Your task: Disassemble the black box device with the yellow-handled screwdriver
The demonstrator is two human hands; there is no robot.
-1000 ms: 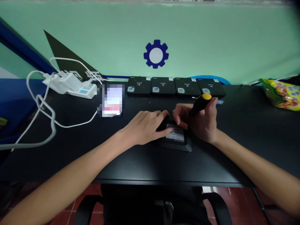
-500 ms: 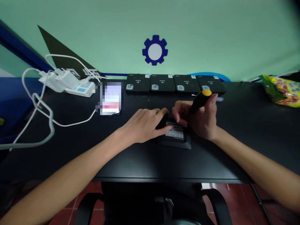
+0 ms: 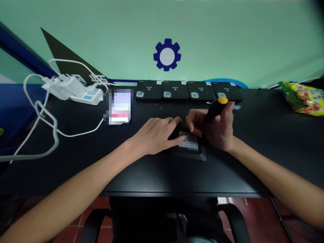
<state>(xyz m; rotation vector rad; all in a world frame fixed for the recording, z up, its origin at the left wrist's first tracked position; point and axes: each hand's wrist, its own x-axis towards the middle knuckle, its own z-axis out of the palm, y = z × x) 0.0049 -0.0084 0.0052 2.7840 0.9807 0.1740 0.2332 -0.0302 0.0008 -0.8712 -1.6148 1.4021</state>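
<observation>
A small black electronic device [image 3: 190, 156] with a white printed label [image 3: 188, 141] lies flat on the black table in front of me. My left hand [image 3: 158, 135] grips it from the left, thumb across the label and fingers over the far side. Above its right part, my right hand [image 3: 215, 126] is closed around a screwdriver [image 3: 215, 109] with a black handle and a yellow end cap. The screwdriver leans, cap up and to the right. Its tip is hidden behind my fingers, so contact with the device cannot be made out.
Several flat black boxes [image 3: 149, 90] stand in a row along the wall. At left are a phone [image 3: 120, 107] with a blurred screen and a white power strip [image 3: 92, 96] with looping cables [image 3: 54, 125]. A yellow snack bag [image 3: 307, 99] lies far right.
</observation>
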